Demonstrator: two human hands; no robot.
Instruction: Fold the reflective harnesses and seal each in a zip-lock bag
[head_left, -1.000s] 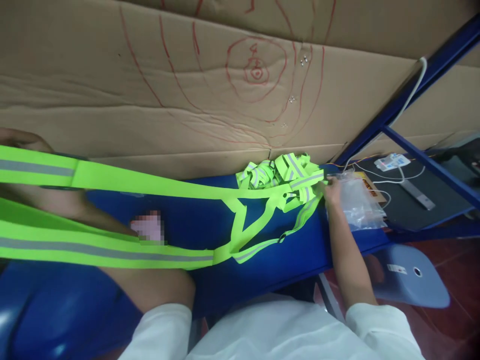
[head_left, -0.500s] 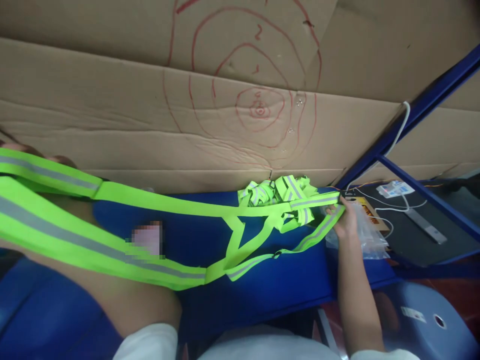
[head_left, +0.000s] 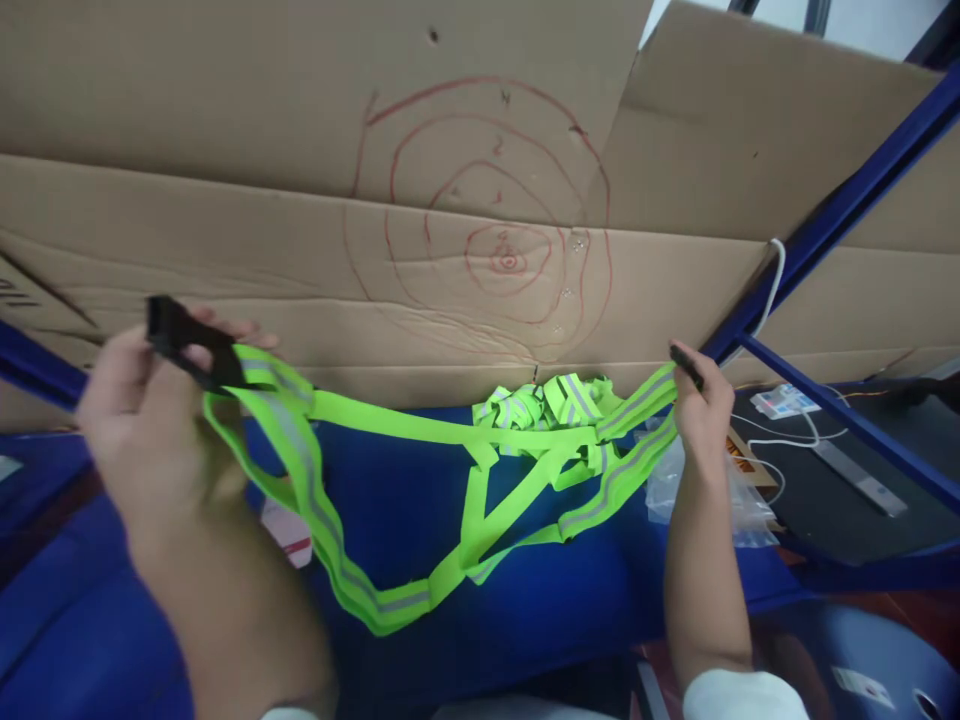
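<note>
At left, the left hand [head_left: 150, 430] has its grip closed around a black buckle [head_left: 195, 345], above the surface's [head_left: 390, 500] left part. From there the yellow-green harness [head_left: 397, 418] runs rightward, its long axis roughly along the surface's back edge, its lower band sagging toward the front edge. The strap heap [head_left: 547, 403] lies behind it by the back edge, nearer the right hand [head_left: 703, 405], whose grip pinches a black clip [head_left: 686, 366] at the harness's right end. Compared with the earlier frames, the left hand has come into clear view, and the lower band bows more.
</note>
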